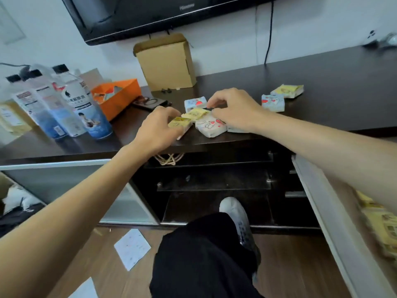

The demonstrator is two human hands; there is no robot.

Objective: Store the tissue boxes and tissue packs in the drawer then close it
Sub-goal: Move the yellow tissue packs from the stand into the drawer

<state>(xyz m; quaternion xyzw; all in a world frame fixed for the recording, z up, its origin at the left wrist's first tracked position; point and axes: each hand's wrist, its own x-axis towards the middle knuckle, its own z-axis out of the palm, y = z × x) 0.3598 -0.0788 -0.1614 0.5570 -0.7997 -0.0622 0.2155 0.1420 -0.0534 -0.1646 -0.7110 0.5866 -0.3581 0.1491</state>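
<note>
Two hands over pack cluster at frame centre, near front edge of dark cabinet top (322, 82). Left hand (158, 129): fingers curled, pinching yellow pack (179, 124), likely for lifting. Right hand (235, 109): fingers bent, tips on blue-red pack (195, 103) and yellow pack beneath (196, 114), apparently gathering several for one trip; firm grip or mere touch, cannot tell. White heart-print pack (211, 126) loose between hands. Two more packs (273, 102) well apart, upper right. Open drawer (322, 211) at lower right, already holding yellow packs (382, 229). Storing partway; closing not yet done.
</note>
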